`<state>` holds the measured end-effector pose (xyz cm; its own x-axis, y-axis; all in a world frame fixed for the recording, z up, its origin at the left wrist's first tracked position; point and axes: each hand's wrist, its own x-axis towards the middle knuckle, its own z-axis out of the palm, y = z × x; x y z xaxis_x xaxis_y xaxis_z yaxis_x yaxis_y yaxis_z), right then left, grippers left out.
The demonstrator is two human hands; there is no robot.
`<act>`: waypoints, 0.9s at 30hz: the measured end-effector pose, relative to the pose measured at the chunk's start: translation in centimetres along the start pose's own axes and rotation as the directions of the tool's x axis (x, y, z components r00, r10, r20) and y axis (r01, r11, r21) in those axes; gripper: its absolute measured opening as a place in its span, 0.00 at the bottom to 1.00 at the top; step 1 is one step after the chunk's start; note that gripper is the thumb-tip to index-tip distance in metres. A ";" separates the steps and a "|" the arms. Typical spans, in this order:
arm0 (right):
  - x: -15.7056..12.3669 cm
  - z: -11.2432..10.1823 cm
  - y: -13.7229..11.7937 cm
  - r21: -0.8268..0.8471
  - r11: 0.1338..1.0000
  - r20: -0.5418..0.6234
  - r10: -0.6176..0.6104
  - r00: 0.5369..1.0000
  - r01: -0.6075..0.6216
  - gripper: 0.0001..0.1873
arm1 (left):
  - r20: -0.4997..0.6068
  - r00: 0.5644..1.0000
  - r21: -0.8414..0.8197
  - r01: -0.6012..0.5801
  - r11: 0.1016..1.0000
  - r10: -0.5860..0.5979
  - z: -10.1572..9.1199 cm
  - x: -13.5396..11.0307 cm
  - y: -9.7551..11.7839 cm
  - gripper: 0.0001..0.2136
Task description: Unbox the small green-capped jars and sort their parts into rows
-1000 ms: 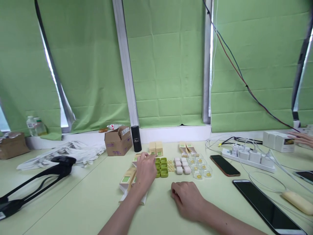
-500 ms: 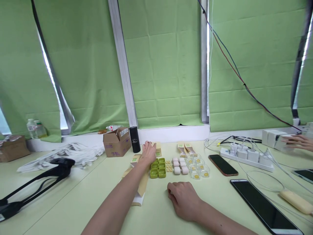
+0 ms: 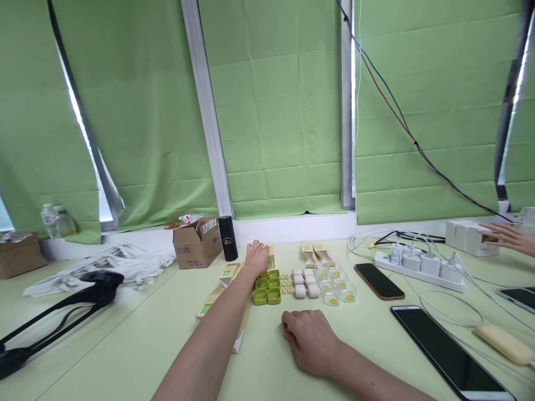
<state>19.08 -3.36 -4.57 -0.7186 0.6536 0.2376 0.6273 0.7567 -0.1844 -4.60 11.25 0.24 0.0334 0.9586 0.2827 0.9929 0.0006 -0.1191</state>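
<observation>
My left hand stretches over the table, fingers bent down on a beige paper package behind the green boxes; its fingertips are hidden. Small olive-green square boxes stand in two columns beside my left wrist. My right hand rests on the table, fingers curled in with nothing visible in them. Tiny yellowish pieces, pale pink rounded cases and clear cases with yellow centres form rows to the right. More beige paper packages lie partly under my left forearm, and others lie further back.
A cardboard box and a black cylinder stand at the back. White fabric and a black frame lie left. Phones, a large dark-screened device, a power strip and cables occupy the right. Another person's hand touches white boxes.
My left hand and forearm have shifted slightly right over the packages, uncovering more of those on the left. The right hand stays at rest. The view has turned slightly.
</observation>
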 end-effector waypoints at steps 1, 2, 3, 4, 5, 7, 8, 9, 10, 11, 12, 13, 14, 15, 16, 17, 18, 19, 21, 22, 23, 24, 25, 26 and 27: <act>0.0 0.0 0.0 0.003 1.000 0.002 0.000 1.000 0.000 0.08 | 0.002 1.000 -0.005 0.003 1.000 -0.003 0.1 0.1 0.0 0.20; 0.1 0.0 0.1 0.006 1.000 0.002 -0.001 1.000 0.001 0.09 | 0.003 1.000 -0.012 0.006 1.000 -0.006 0.2 0.2 0.0 0.20; 0.1 0.1 0.1 0.008 1.000 0.001 -0.003 1.000 0.003 0.09 | 0.004 1.000 -0.021 0.010 1.000 -0.009 0.3 0.4 0.0 0.20; 0.1 0.1 0.1 0.009 1.000 -0.003 -0.005 1.000 0.005 0.09 | 0.004 1.000 -0.032 0.014 0.999 -0.014 0.3 0.5 0.1 0.21; 0.2 0.1 0.2 0.010 1.000 -0.006 -0.007 1.000 0.007 0.09 | 0.002 1.000 -0.046 0.019 0.999 -0.019 0.4 0.6 0.1 0.21; 0.2 0.2 0.2 0.009 1.000 -0.008 -0.008 1.000 0.008 0.09 | -0.003 0.999 -0.079 0.036 0.996 -0.036 0.4 0.7 0.2 0.21; 0.2 0.2 0.2 0.008 1.000 -0.006 -0.008 1.000 0.008 0.09 | -0.006 0.999 -0.098 0.047 0.994 -0.048 0.4 0.7 0.2 0.21; 0.2 0.2 0.2 0.009 1.000 -0.003 -0.008 1.000 0.008 0.09 | -0.007 0.998 -0.119 0.058 0.991 -0.060 0.3 0.7 0.3 0.21; 0.1 0.2 0.2 0.009 1.000 -0.001 -0.007 1.000 0.007 0.09 | -0.007 0.997 -0.142 0.070 0.987 -0.072 0.1 0.7 0.4 0.20; 0.1 0.3 0.2 0.011 1.000 -0.001 -0.006 1.000 0.006 0.09 | -0.008 0.997 -0.167 0.079 0.983 -0.082 0.0 0.6 0.4 0.20; 0.1 0.3 0.3 0.015 1.000 -0.006 -0.006 1.000 0.006 0.09 | -0.010 0.996 -0.195 0.085 0.977 -0.088 -0.3 0.6 0.5 0.19; 0.0 0.3 0.4 0.022 1.000 -0.014 -0.005 1.000 0.006 0.10 | -0.013 0.996 -0.225 0.086 0.971 -0.091 -0.6 0.6 0.6 0.19; 0.0 0.2 0.5 0.031 1.000 -0.028 -0.001 1.000 0.002 0.10 | -0.020 0.996 -0.257 0.081 0.963 -0.089 -0.9 0.6 0.7 0.19; 0.0 0.2 0.7 0.044 0.999 -0.045 0.006 0.999 -0.004 0.10 | -0.029 0.996 -0.290 0.072 0.954 -0.084 -1.4 0.6 0.8 0.18; 0.0 0.1 0.9 0.059 0.998 -0.068 0.016 0.998 -0.012 0.10 | -0.039 0.997 -0.324 0.056 0.945 -0.073 -2.0 0.6 0.9 0.17; 0.0 -0.1 1.3 0.076 0.997 -0.097 0.029 0.995 -0.022 0.10 | -0.050 0.997 -0.357 0.036 0.933 -0.058 -2.6 0.6 1.0 0.17; 0.1 -0.2 1.7 0.091 0.995 -0.131 0.044 0.990 -0.032 0.09 | -0.057 0.998 -0.391 0.011 0.920 -0.036 -3.3 0.5 1.1 0.16; 0.1 -0.5 2.1 0.105 0.994 -0.174 0.058 0.983 -0.040 0.09 | -0.065 0.998 -0.423 -0.017 0.906 -0.011 -4.1 0.3 1.1 0.15; 0.3 -1.0 3.2 0.124 0.991 -0.270 0.082 0.959 -0.050 0.09 | -0.075 0.996 -0.479 -0.070 0.875 0.039 -5.7 -0.6 1.3 0.14; 0.3 -1.3 3.7 0.130 0.990 -0.321 0.094 0.943 -0.055 0.09 | -0.083 0.994 -0.500 -0.100 0.860 0.068 -6.5 -1.4 1.4 0.13; 0.4 -1.7 4.1 0.135 0.989 -0.366 0.111 0.924 -0.066 0.09 | -0.090 0.991 -0.518 -0.131 0.845 0.098 -7.2 -2.5 1.6 0.12; 0.4 -2.0 4.6 0.140 0.987 -0.404 0.128 0.906 -0.077 0.09 | -0.095 0.988 -0.531 -0.157 0.833 0.125 -7.8 -3.7 1.8 0.12; 0.4 -2.2 5.0 0.145 0.986 -0.435 0.143 0.889 -0.087 0.09 | -0.101 0.982 -0.548 -0.188 0.815 0.158 -8.2 -5.1 2.1 0.11; 0.4 -2.5 5.3 0.149 0.985 -0.457 0.151 0.877 -0.092 0.09 | -0.115 0.975 -0.582 -0.220 0.783 0.189 -8.5 -6.7 2.5 0.11; 0.4 -2.6 5.6 0.150 0.984 -0.472 0.157 0.868 -0.097 0.09 | -0.127 0.969 -0.601 -0.244 0.761 0.210 -8.6 -8.3 2.9 0.10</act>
<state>23.10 1.05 -3.02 -0.3831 0.6782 0.6271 0.6415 0.6838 -0.3476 -1.03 0.88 5.69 0.2551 0.8932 0.3703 0.8162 -0.4042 0.4129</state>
